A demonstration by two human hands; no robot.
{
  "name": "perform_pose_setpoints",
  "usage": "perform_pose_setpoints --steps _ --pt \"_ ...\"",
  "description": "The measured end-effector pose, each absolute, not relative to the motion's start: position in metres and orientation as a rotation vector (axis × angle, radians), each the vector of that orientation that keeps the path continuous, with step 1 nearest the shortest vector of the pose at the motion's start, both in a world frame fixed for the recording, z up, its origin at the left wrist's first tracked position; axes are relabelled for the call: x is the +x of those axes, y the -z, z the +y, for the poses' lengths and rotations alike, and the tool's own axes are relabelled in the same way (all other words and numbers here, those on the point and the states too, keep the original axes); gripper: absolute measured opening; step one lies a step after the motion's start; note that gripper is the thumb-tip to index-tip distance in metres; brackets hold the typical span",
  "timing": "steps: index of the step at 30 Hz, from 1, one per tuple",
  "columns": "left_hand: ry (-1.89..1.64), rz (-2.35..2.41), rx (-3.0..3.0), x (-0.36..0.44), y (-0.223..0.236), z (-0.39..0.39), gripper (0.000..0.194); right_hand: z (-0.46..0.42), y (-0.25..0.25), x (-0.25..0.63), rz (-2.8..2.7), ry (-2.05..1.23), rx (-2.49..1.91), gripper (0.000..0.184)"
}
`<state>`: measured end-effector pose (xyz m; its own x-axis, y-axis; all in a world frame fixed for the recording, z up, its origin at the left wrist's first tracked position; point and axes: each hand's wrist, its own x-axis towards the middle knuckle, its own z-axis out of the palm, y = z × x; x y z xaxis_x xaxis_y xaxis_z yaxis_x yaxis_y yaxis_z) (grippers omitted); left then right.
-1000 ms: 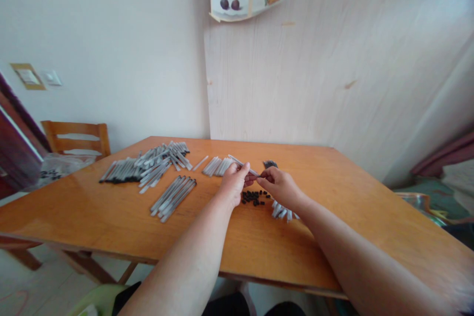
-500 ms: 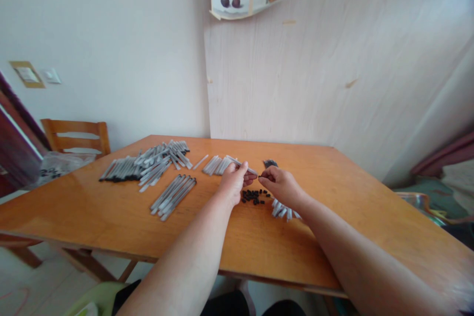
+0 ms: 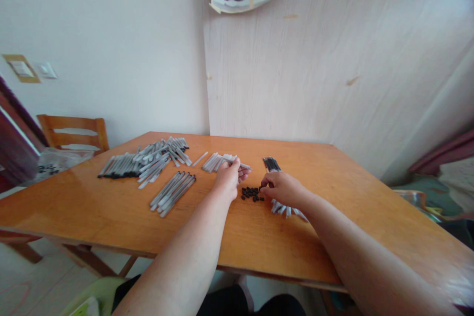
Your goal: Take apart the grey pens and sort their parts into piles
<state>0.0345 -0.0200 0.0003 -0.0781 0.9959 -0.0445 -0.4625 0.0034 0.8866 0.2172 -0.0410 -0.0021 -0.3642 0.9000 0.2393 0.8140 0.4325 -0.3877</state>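
Observation:
My left hand (image 3: 228,177) holds a slim grey pen barrel (image 3: 245,166) between thumb and fingers, its tip pointing right. Pinched together, the fingertips of my right hand (image 3: 284,187) are on a small black cap (image 3: 261,188) at the right side of a cluster of black caps (image 3: 250,192). Under my right wrist lies a bunch of clear, whitish pieces (image 3: 283,209), partly covered. Beyond that hand is a bundle of thin black sticks (image 3: 271,163) that look like refills. Behind my left hand, several pale barrels (image 3: 212,162) lie in a row.
Left on the wooden table (image 3: 111,212) is a large heap of grey barrels (image 3: 157,158), some with black ends. Closer in lies a smaller group of black-ended barrels (image 3: 173,193). One barrel (image 3: 200,159) lies apart. A wooden chair (image 3: 74,131) stands at the far left.
My right hand has moved down from the barrel's tip to the black caps. My left hand stays on the barrel, shifted slightly left. The refill bundle shows more. The view has tilted slightly down.

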Motion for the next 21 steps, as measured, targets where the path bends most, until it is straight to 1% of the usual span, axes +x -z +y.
perform_pose_setpoints --steps 9,18,21 --pt "-1.433 0.913 0.803 0.035 0.002 -0.019 0.024 -0.041 0.002 0.214 -2.25 -0.322 -1.451 0.01" --pt "-1.367 0.899 0.887 0.04 0.004 -0.02 0.026 -0.045 -0.003 0.204 -1.951 -0.347 -1.343 0.026" --pt "-1.34 0.889 0.897 0.042 0.004 -0.022 0.027 -0.045 -0.003 0.201 -1.924 -0.333 -1.318 0.026"
